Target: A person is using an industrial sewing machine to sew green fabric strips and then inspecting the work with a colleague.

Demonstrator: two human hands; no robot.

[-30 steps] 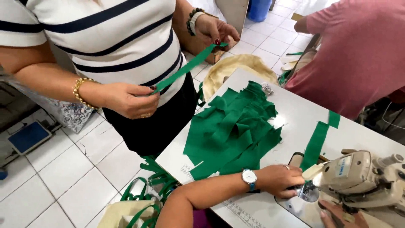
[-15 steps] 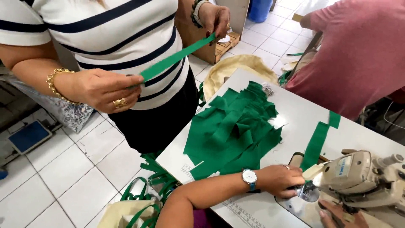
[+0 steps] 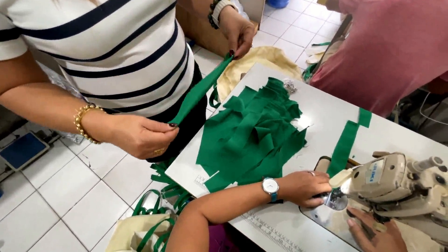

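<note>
Down at the near edge of the white sewing table, the left hand, a watch on its wrist, is pressed flat with curled fingers beside the presser foot of the sewing machine, and nothing is seen gripped in it. The right hand is laid open under the machine head. A green strip is fed toward the needle from the far edge. A pile of green fabric pieces is heaped at the table's left part. Beside that edge, a green band is stretched between a co-worker's two hands.
</note>
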